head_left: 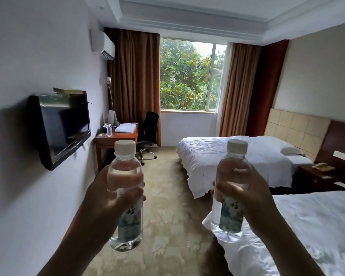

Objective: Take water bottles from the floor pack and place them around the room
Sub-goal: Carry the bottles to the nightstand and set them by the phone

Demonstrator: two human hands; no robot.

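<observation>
**Two bottles held up in a twin-bed room**

Left hand (100,198) wrapped round the left water bottle (126,198), fingers curled across its front, grip closed on the clear body just above the blue-green label; right hand (247,198) wrapped the same way round the right water bottle (230,192), grip closed at the waist of the bottle; both bottles upright, white caps on, well apart from each other, raised over the carpet.

Underfoot, a beige carpet (167,196) with a pale floral pattern, running from near to the far wall; on the left, a plain white wall carrying a dark television (62,126), with something flat and yellowish lying on its top edge; higher and farther along, a white air conditioner (105,45).

At the far left, a reddish wooden bench (116,137) bearing a folded white towel (125,128) and another small clear bottle (109,130) near its left edge; just right of it, a black office chair (149,130) on a chrome base.

At the far middle, a window (187,75) full of green foliage, flanked by brown curtains (135,76).

On the right, two beds in white linen: the far bed (237,156) against a tan padded headboard, the near bed (307,226) at the lower right; between them, a dark nightstand (319,176) with a telephone (321,166) on top.
</observation>
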